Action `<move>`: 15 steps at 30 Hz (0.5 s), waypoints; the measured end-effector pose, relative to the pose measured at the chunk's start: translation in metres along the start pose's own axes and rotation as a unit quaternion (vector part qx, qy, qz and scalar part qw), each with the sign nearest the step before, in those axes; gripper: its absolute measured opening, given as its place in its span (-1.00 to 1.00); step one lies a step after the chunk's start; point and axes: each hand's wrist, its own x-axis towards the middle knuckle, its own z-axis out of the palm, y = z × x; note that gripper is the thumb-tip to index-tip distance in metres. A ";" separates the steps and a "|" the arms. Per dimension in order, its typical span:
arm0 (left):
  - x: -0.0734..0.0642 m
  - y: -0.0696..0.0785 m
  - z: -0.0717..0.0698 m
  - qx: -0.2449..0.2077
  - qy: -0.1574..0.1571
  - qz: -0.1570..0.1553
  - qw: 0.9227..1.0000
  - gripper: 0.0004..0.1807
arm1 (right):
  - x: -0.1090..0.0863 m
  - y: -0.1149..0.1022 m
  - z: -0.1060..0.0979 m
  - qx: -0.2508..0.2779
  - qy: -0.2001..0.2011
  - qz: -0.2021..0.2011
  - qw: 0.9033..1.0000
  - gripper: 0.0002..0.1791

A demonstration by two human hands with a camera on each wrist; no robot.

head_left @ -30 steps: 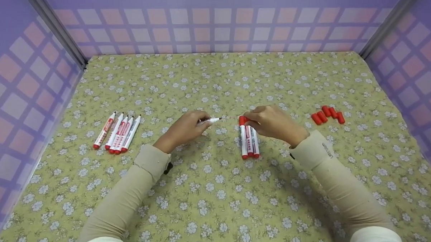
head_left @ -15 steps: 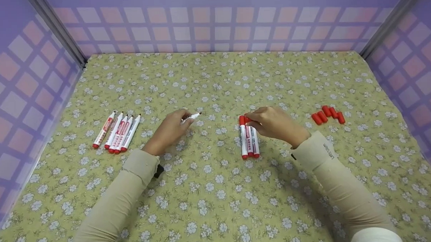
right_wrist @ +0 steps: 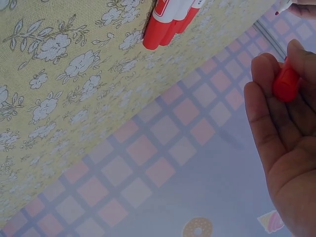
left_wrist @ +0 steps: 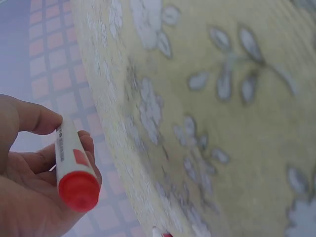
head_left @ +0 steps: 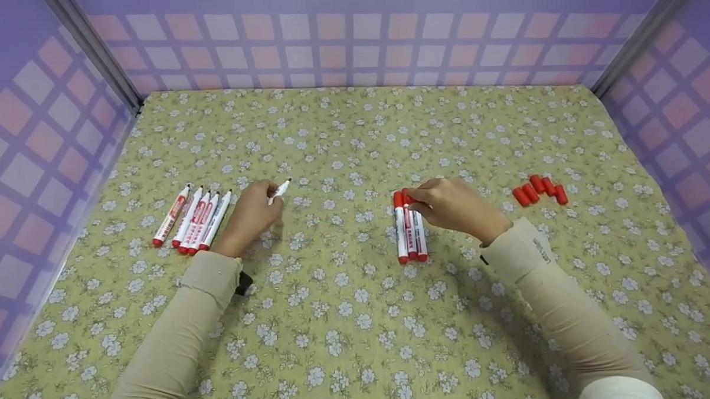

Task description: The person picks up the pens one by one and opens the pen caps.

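Observation:
My left hand [head_left: 250, 214] pinches an uncapped whiteboard marker [head_left: 279, 191], its dark tip pointing up and away. In the left wrist view, thumb and fingers grip the white barrel [left_wrist: 71, 148], with the red end plug [left_wrist: 79, 192] toward the camera. My right hand [head_left: 454, 206] holds a loose red cap [right_wrist: 286, 85] between thumb and fingers, seen in the right wrist view. Just left of that hand, three capped markers [head_left: 412, 236] lie side by side, red caps away from me. The hand partly covers their cap ends in the head view.
Several uncapped markers [head_left: 195, 223] lie in a group at the left, tips away from me. Several loose red caps [head_left: 540, 189] are clustered at the right. A floral cloth [head_left: 347, 318] covers the table, with checkered panels [head_left: 326, 47] at the back and sides.
My left hand has moved left with the uncapped marker, from near the capped markers to beside the left group, and the marker's tip has turned upward. My right hand has barely moved.

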 end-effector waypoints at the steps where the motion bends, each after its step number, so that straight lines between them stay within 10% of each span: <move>1: 0.000 -0.002 -0.002 0.003 0.002 -0.004 1.000 -0.60 | 0.000 0.000 0.000 0.001 0.000 0.001 1.000 -0.81; 15: -0.007 -0.021 -0.026 0.036 0.019 -0.050 0.998 -0.61 | -0.004 0.003 0.000 0.014 -0.005 0.005 1.000 -0.85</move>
